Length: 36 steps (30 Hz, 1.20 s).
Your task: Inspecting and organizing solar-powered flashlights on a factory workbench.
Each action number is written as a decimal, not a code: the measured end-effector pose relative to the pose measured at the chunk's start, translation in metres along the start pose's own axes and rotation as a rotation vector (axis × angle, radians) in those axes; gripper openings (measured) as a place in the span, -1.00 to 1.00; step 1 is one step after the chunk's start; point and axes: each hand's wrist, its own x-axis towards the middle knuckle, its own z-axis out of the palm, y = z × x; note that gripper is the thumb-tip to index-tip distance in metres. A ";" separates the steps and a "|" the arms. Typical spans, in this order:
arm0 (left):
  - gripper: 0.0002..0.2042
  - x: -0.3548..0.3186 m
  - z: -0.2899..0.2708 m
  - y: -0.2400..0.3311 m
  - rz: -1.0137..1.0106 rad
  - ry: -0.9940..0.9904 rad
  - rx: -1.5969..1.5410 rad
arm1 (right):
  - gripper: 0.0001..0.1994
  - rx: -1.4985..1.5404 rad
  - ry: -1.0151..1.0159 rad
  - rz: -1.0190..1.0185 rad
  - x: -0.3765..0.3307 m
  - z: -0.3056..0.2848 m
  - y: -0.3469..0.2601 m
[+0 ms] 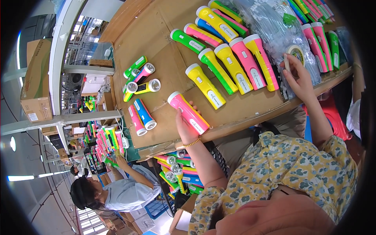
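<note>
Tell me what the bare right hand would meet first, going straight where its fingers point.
Likely the heap of clear, crinkled plastic packaging beyond the right hand, though depth is unclear.

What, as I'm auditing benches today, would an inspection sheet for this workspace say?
Surface: brown tabletop; small white scraps near its front edge.
Work items: multicoloured flashlights lie in groups.
Clutter: clear plastic packaging and a tape roll toward the right.
Hands: left hand holds a pink-and-yellow flashlight; right hand is at the tape roll, its grip unclear.
Cables: white cable beside a white power strip, past the table's left end.
Surroundings: co-worker in light blue at left; large cardboard box beyond.
</note>
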 end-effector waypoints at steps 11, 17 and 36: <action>-0.50 -0.010 0.017 0.002 -0.038 0.085 0.077 | -0.57 0.023 -0.018 0.015 -0.001 -0.001 0.000; -0.49 -0.007 0.012 0.003 -0.048 0.069 0.095 | -0.57 0.061 -0.018 0.035 -0.001 0.001 -0.001; -0.52 -0.006 0.015 0.002 -0.055 0.091 0.097 | -0.57 0.030 -0.007 0.022 -0.001 0.001 0.002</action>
